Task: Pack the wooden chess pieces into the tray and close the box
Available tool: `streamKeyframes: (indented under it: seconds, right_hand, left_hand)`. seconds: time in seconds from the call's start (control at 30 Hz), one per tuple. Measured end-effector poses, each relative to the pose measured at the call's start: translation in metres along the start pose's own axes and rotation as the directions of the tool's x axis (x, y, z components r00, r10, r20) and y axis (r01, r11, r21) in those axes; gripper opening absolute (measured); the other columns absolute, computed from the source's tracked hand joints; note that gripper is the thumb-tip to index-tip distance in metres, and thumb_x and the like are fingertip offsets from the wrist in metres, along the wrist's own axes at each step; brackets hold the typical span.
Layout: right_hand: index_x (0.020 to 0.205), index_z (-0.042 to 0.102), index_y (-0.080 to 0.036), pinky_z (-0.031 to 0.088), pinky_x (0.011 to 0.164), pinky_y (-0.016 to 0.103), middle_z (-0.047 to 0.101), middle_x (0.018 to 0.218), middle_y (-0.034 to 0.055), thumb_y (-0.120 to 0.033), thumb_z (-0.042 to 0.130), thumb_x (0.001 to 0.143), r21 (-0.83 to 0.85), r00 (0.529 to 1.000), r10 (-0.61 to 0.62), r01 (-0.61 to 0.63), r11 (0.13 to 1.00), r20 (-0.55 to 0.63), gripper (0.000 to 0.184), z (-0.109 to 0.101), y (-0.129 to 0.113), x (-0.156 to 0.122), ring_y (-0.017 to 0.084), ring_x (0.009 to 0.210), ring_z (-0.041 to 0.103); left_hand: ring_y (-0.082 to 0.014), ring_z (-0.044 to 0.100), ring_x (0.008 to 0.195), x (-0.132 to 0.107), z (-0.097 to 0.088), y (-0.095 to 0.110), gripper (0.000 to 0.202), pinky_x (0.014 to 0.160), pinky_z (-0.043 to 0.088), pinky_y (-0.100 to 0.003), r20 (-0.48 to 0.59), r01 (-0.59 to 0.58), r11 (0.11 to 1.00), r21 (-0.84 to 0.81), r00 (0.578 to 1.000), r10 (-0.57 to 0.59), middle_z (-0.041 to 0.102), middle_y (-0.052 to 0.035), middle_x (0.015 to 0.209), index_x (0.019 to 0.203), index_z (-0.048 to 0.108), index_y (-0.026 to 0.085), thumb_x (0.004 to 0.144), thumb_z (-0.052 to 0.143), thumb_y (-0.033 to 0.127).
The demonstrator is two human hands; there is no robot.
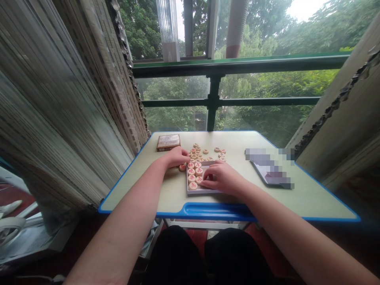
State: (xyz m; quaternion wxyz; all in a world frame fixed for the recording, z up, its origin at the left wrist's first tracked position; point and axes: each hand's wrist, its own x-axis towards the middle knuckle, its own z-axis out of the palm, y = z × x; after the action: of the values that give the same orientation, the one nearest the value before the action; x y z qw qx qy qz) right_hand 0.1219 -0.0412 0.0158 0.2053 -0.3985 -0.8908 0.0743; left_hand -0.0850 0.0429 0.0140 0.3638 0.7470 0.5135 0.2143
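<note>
Round wooden xiangqi pieces with red characters point(191, 171) lie in two columns along the left side of a shallow, pale box point(204, 192). My right hand point(221, 174) is over the box, its thumb and fingertips closed on the edge of a red xiangqi piece point(199, 179) in the right column. At the box's far left corner, my left hand point(177, 156) has its fingers curled together at a xiangqi piece, partly hidden by the fingertips. Just under that hand, another red piece point(182, 168) rests on the table outside the box.
Several loose pieces point(206, 151) are scattered beyond the box on the pale, blue-edged table point(133, 190). A small brown box point(168, 142) sits at the back left. On the right lies a flat, partly pixelated object point(268, 170). Curtains point(97, 79) flank the table, with a green railing point(237, 67) behind.
</note>
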Motion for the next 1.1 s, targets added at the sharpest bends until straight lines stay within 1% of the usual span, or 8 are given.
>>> streamKeyframes:
  seconds: [0.4, 0.53, 0.6, 0.67, 0.7, 0.83, 0.97, 1.1]
  right_hand:
    - [0.068, 0.069, -0.020, 0.036, 0.070, 0.028, 0.063, 0.061, 0.0005, -0.034, 0.065, 0.073, -0.006, 1.000, -0.020, 0.020, 1.000, 0.019, 0.015, -0.004, -0.001, -0.002, 0.014, 0.066, 0.050]
    - [0.071, 0.067, -0.020, 0.038, 0.070, 0.028, 0.064, 0.068, 0.0013, -0.036, 0.057, 0.079, 0.051, 0.994, 0.050, -0.045, 0.998, -0.094, 0.021, -0.008, 0.007, -0.001, 0.015, 0.070, 0.052]
    - [0.076, 0.067, -0.019, 0.039, 0.070, 0.028, 0.064, 0.073, 0.0035, -0.033, 0.050, 0.084, 0.048, 0.960, 0.175, -0.169, 0.984, -0.220, 0.024, -0.009, 0.018, 0.001, 0.016, 0.073, 0.053]
    - [0.088, 0.067, -0.018, 0.039, 0.077, 0.031, 0.065, 0.083, 0.0070, -0.025, 0.046, 0.084, -0.044, 0.879, 0.314, -0.352, 0.935, -0.358, 0.023, -0.007, 0.032, 0.004, 0.020, 0.082, 0.054]
    - [0.097, 0.067, -0.018, 0.037, 0.083, 0.034, 0.065, 0.094, 0.0089, -0.023, 0.046, 0.082, -0.103, 0.858, 0.344, -0.409, 0.907, -0.382, 0.026, -0.005, 0.039, 0.004, 0.023, 0.091, 0.052]
    - [0.120, 0.057, -0.019, 0.032, 0.092, 0.040, 0.054, 0.127, 0.0089, -0.030, 0.041, 0.085, -0.146, 0.805, 0.493, -0.559, 0.816, -0.330, 0.040, 0.002, 0.058, 0.006, 0.029, 0.113, 0.043]
    - [0.112, 0.061, -0.018, 0.031, 0.094, 0.040, 0.056, 0.124, 0.0098, -0.038, 0.036, 0.087, -0.110, 0.779, 0.586, -0.618, 0.779, -0.226, 0.041, 0.003, 0.064, 0.006, 0.028, 0.112, 0.044]
    - [0.106, 0.065, -0.018, 0.033, 0.090, 0.041, 0.060, 0.116, 0.0128, -0.040, 0.035, 0.086, -0.047, 0.660, 0.697, -0.735, 0.677, -0.282, 0.042, -0.003, 0.063, 0.005, 0.031, 0.110, 0.045]
  left_hand:
    - [-0.0062, 0.033, 0.043, 0.000, 0.001, -0.002, 0.008, 0.043, 0.023, -0.022, 0.008, 0.006, 0.999, -0.049, 1.000, -0.005, 0.041, 0.0043, 0.044, 0.051, 0.053, 0.013, 0.053, 0.055, 0.021]
    - [-0.0063, 0.034, 0.043, 0.002, 0.001, -0.005, 0.008, 0.042, 0.023, -0.022, 0.009, 0.000, 0.999, -0.050, 1.000, 0.000, 0.041, 0.0040, 0.044, 0.051, 0.054, 0.013, 0.053, 0.055, 0.021]
    - [-0.0065, 0.035, 0.043, 0.002, 0.001, -0.006, 0.009, 0.042, 0.025, -0.022, 0.002, -0.007, 0.999, -0.047, 1.000, 0.007, 0.044, 0.0033, 0.045, 0.052, 0.055, 0.013, 0.053, 0.056, 0.022]
    - [-0.0069, 0.038, 0.044, 0.001, 0.002, -0.006, 0.010, 0.043, 0.027, -0.022, -0.013, -0.017, 0.999, -0.039, 1.000, 0.016, 0.047, 0.0023, 0.047, 0.054, 0.057, 0.013, 0.054, 0.057, 0.022]
    - [-0.0072, 0.039, 0.045, 0.001, 0.002, -0.006, 0.010, 0.044, 0.028, -0.022, -0.020, -0.019, 0.999, -0.035, 1.000, 0.019, 0.048, 0.0018, 0.048, 0.055, 0.058, 0.012, 0.054, 0.057, 0.023]
    - [-0.0082, 0.043, 0.045, -0.002, 0.002, -0.004, 0.013, 0.044, 0.031, -0.022, -0.029, -0.008, 1.000, -0.026, 1.000, 0.007, 0.051, 0.0008, 0.049, 0.058, 0.061, 0.012, 0.055, 0.059, 0.025]
    - [-0.0083, 0.045, 0.045, -0.004, 0.004, -0.002, 0.016, 0.043, 0.032, -0.021, -0.035, 0.003, 0.999, -0.050, 0.999, -0.005, 0.054, -0.0004, 0.052, 0.061, 0.063, 0.012, 0.056, 0.062, 0.027]
    - [-0.0080, 0.045, 0.043, -0.005, 0.005, -0.003, 0.016, 0.042, 0.034, -0.022, -0.030, 0.028, 0.994, -0.106, 0.999, -0.031, 0.054, -0.0006, 0.051, 0.062, 0.063, 0.012, 0.057, 0.064, 0.027]
